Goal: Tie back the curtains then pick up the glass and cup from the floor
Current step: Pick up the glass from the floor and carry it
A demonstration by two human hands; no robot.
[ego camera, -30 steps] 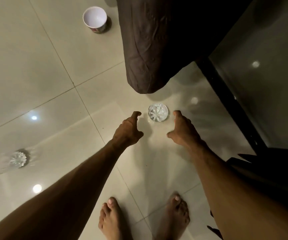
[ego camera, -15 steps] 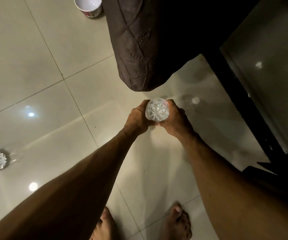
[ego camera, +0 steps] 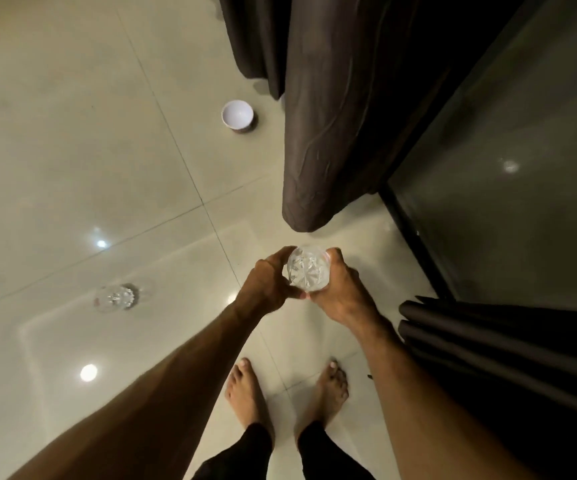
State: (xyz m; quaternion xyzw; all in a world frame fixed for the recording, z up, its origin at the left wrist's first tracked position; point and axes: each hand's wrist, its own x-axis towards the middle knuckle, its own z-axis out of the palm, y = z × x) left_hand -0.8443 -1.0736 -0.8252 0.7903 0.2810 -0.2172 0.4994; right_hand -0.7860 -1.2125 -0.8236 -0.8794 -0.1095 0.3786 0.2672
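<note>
A clear cut-crystal glass [ego camera: 308, 273] is held above the tiled floor between both hands. My left hand [ego camera: 268, 284] wraps its left side and my right hand [ego camera: 344, 292] grips its right side. A white cup [ego camera: 237, 116] with a reddish outside stands upright on the floor farther away, just left of a dark brown curtain [ego camera: 332, 133] that hangs gathered to a rounded end. Another dark curtain [ego camera: 509, 355] is bunched in folds at the right.
A second cut glass [ego camera: 117, 296] shows at the left on the glossy tile floor [ego camera: 72, 150], which mirrors ceiling lights. A dark glass door with a black frame [ego camera: 415, 237] runs along the right. My bare feet [ego camera: 245, 393] stand below the hands.
My hands closed around the glass on the floor and lifted it. The view has pulled back and up, so the cup and my feet now show lower in the frame.
</note>
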